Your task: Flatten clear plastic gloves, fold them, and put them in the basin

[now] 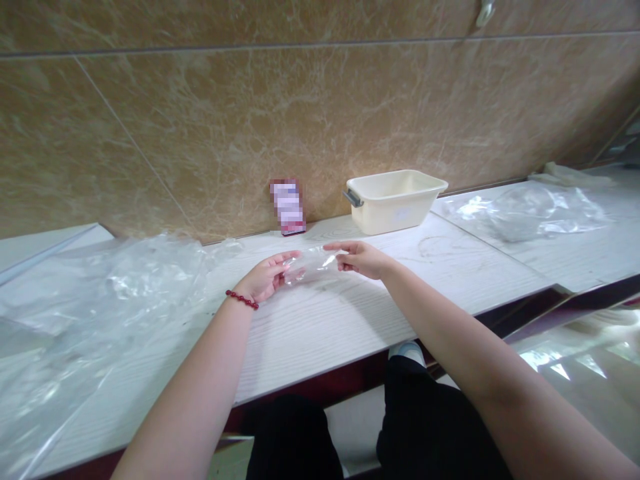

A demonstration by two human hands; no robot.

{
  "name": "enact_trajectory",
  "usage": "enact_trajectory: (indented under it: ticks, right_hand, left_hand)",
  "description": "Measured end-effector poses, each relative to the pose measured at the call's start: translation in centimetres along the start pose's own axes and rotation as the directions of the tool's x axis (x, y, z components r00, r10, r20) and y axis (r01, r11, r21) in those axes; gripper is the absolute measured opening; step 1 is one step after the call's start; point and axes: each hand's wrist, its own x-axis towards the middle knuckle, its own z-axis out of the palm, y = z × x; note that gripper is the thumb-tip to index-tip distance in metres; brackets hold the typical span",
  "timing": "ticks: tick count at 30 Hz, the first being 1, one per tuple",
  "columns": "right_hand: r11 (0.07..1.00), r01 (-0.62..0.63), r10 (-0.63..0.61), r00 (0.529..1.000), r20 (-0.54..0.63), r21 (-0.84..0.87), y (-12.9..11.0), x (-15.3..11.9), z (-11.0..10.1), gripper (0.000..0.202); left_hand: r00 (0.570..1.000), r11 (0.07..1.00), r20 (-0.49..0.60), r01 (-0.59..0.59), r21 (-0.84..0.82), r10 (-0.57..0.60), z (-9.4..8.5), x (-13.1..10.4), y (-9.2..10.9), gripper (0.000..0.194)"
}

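A small clear plastic bag point(314, 265) is stretched between my two hands, just above the pale wood-grain table. My left hand point(267, 275), with a red bead bracelet point(243, 299) on its wrist, pinches the bag's left end. At the opposite end, the thumb and fingers of my right hand point(361, 259) grip the plastic. The bag looks flat and see-through; whether anything lies inside cannot be made out.
Crumpled clear plastic point(145, 273) spreads over the table's left side. A phone point(289, 208) leans against the marbled wall, beside a cream plastic tub point(395, 212) with a grey handle. More clear plastic point(535, 210) lies to the right. The table's front edge runs above my knees.
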Motion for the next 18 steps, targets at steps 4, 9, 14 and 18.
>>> enact_trajectory:
  ticks: [4, 9, 14, 18]
  right_hand:
    - [0.998, -0.022, 0.023, 0.999, -0.025, 0.058, -0.19, 0.08, 0.07, 0.035]
    - [0.993, -0.055, 0.060, 0.997, -0.043, 0.107, -0.25, 0.24, -0.06, 0.031]
    - [0.994, -0.016, 0.005, 0.995, -0.098, -0.106, 0.25, 0.37, -0.17, 0.033]
    - [0.982, -0.021, 0.013, 0.999, -0.045, -0.185, 0.49, 0.24, -0.26, 0.046]
  left_hand:
    - [1.000, 1.000, -0.021, -0.014, -0.017, 0.013, 0.05, 0.14, -0.19, 0.031]
    - [0.997, 0.998, -0.048, -0.054, 0.031, 0.055, 0.45, 0.22, -0.36, 0.030]
    - [0.999, 0.991, -0.009, -0.035, 0.127, 0.036, 0.54, 0.12, -0.35, 0.046]
    - [1.000, 0.987, 0.013, -0.029, 0.159, 0.027, 0.17, -0.02, -0.26, 0.051]
